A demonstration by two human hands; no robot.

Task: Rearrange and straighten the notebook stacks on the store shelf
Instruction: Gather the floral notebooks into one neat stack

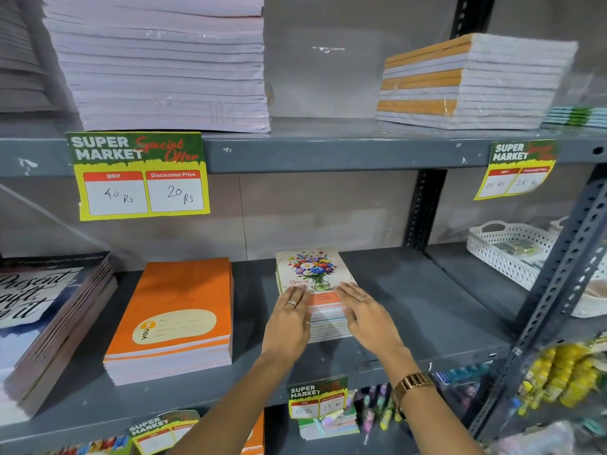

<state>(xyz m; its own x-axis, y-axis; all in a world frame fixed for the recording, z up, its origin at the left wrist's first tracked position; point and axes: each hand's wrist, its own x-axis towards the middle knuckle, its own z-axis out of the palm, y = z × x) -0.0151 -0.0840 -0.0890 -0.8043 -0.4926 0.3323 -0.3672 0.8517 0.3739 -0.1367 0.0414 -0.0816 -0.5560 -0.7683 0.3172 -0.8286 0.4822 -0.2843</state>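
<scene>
A small stack of flower-cover notebooks (312, 270) lies in the middle of the grey middle shelf (410, 310). My left hand (290, 320) presses flat against the stack's left front corner, fingers together. My right hand (368, 315) lies flat on its right front corner, with a gold watch on that wrist. Both palms rest on the stack's front edge, one on each side. To the left sits a stack of orange notebooks (174, 320), and further left a stack of dark script-cover notebooks (42, 323).
The upper shelf holds a tall stack of white notebooks (164, 67) and a wrapped orange-and-white stack (469, 83). Yellow price tags (141, 178) hang from the shelf edge. A white perforated basket (505, 251) stands at right behind a slotted upright (558, 290). Pens and small goods fill the shelf below.
</scene>
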